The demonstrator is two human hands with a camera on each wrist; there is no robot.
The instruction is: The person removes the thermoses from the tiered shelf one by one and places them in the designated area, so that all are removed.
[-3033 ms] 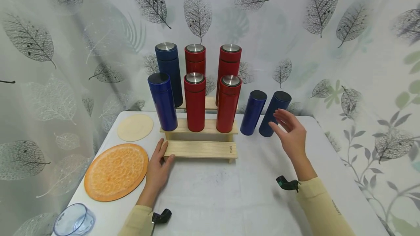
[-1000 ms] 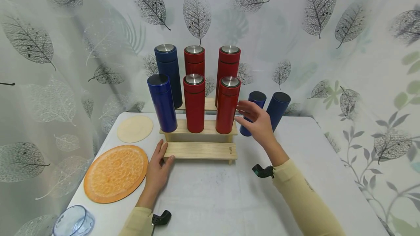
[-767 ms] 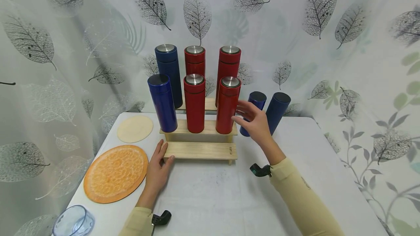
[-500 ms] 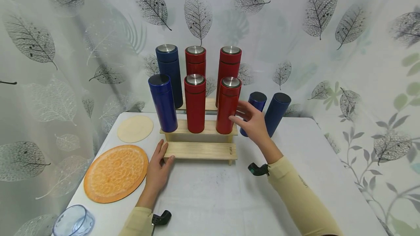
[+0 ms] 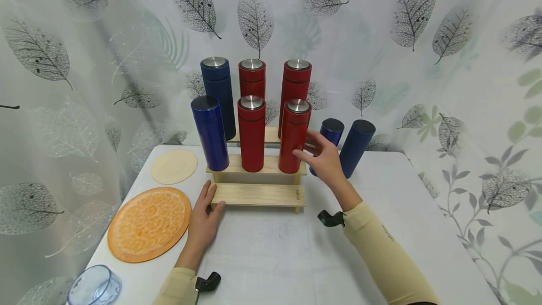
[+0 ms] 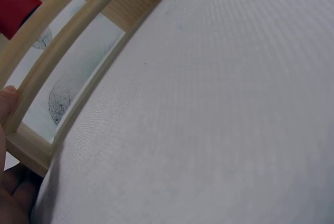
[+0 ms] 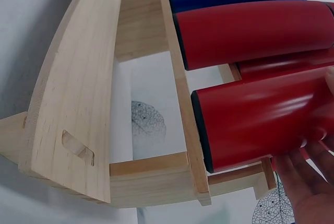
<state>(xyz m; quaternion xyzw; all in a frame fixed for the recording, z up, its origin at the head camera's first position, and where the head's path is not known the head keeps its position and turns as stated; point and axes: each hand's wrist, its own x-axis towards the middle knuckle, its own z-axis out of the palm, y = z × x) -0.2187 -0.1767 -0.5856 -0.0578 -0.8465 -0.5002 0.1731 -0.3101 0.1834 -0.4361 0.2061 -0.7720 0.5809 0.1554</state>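
Observation:
A three-step wooden stand (image 5: 258, 194) carries red and blue thermos flasks on its middle and top steps. My left hand (image 5: 205, 222) grips the left end of the lowest step, its thumb (image 6: 7, 98) at the step's edge. On the middle step, at the right end, stands a red thermos (image 5: 295, 131) with a steel lid. My right hand (image 5: 326, 156) holds its lower right side, with the thumb in front and the fingers behind, partly hidden. The right wrist view shows the fingers (image 7: 305, 174) against the red thermos. Beside it stand another red thermos (image 5: 251, 135) and a blue thermos (image 5: 210, 133).
On the top step stand a dark blue thermos (image 5: 218, 79) and two red ones. Two more blue flasks, one bright (image 5: 332, 128) and one dark (image 5: 357, 145), stand right of the stand. At left lie a cream disc (image 5: 174, 166), an orange patterned round mat (image 5: 149, 225) and a glass (image 5: 95, 286).
My right hand has moved left from beside the dark blue flask on the right to the right-hand red thermos, and its thumb and fingers have come round it. My left hand has stayed put.

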